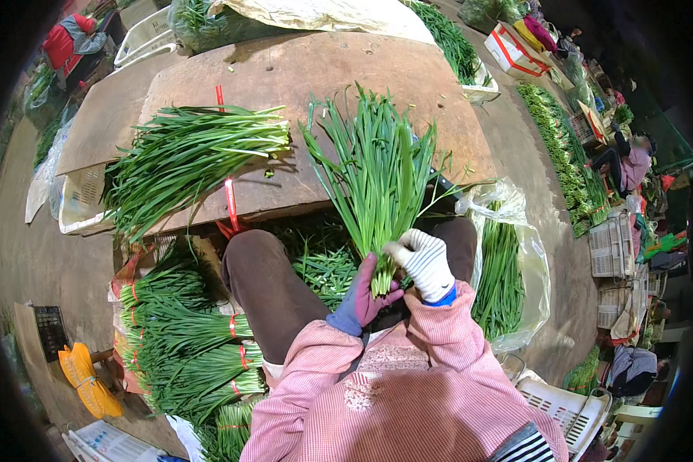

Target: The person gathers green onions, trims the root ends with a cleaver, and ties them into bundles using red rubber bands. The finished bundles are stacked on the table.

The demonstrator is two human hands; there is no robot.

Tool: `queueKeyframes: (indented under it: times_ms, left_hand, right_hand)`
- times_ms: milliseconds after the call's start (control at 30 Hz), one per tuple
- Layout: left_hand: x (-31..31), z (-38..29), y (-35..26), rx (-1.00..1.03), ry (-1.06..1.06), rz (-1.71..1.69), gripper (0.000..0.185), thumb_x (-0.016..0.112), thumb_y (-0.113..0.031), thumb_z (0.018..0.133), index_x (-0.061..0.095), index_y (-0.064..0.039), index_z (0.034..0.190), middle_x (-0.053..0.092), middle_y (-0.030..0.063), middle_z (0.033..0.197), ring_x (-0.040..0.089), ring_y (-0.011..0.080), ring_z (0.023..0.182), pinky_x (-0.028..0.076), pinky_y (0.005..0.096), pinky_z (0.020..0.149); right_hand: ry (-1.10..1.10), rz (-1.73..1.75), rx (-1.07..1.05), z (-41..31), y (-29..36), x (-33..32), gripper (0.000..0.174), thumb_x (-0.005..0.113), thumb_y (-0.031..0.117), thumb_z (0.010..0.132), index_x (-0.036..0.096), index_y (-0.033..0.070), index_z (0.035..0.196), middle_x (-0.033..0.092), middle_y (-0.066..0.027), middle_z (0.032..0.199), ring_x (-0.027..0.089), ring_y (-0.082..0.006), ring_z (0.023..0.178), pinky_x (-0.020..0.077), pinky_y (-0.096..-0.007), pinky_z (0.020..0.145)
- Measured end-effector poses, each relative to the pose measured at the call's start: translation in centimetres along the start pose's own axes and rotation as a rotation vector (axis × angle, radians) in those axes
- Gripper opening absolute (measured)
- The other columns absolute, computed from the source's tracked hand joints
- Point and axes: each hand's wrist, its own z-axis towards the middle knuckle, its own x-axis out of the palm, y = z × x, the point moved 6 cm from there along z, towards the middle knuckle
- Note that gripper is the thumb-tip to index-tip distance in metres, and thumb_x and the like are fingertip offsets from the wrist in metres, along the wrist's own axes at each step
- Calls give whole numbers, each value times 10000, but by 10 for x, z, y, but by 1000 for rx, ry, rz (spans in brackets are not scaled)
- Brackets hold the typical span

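My left hand (365, 297), in a purple glove, grips a loose bunch of garlic chives (375, 190) low on its pale stems. The leaves fan upward over the wooden board's near edge. Against the right side of the stems are the curled fingers of my right hand (426, 265), in a white striped glove; the fingertips are blurred, so whether they pinch a leaf is unclear. A second pile of garlic chives (202, 150) lies on the wooden board (346, 63), cut stems to the right. A red tie strip (230, 202) passes beneath that pile.
A black knife handle (443, 183) shows beside the held leaves. Tied chive bundles (190, 346) are stacked at my left. At my right stands a clear plastic bag (534, 277) of chives. Cut leaves (326, 274) lie between my knees. A person (635, 159) sits far right.
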Motion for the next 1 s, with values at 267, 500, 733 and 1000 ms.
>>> queueKeyframes:
  times_ms: [267, 500, 733, 1000]
  left_hand:
    - [11, 5, -4, -18, -84, -61, 473, 450, -461, 1018, 562, -36, 1192, 662, 71, 925, 637, 116, 698, 566, 273, 629]
    - [12, -6, -12, -66, -70, -45, 364, 579, -371, 980, 545, -80, 1195, 675, 81, 1002, 603, 88, 689, 572, 245, 652]
    - [10, -10, -16, -39, -152, 76, 293, 592, -270, 984, 531, -60, 1179, 667, 95, 1077, 596, 77, 755, 577, 229, 670]
    - [24, -21, -13, -34, 68, 160, 257, 618, -128, 941, 542, -20, 1162, 619, 77, 982, 498, 75, 698, 457, 239, 593]
  right_hand:
    - [71, 136, -147, -29, 32, -8, 144, 739, 146, 801, 679, 20, 762, 582, 9, 596, 521, -60, 508, 395, -222, 461]
    - [-336, 210, -17, -4, -9, -133, 190, 714, 219, 828, 669, 39, 784, 535, 19, 563, 451, -59, 457, 345, -233, 418]
    - [1, -395, -25, -1, -71, -73, 320, 654, 314, 866, 727, 28, 988, 710, -131, 836, 676, -243, 770, 523, -335, 719]
    - [201, -363, -27, 16, -43, -14, 510, 691, 472, 796, 698, -21, 926, 663, -196, 717, 668, -300, 691, 520, -397, 671]
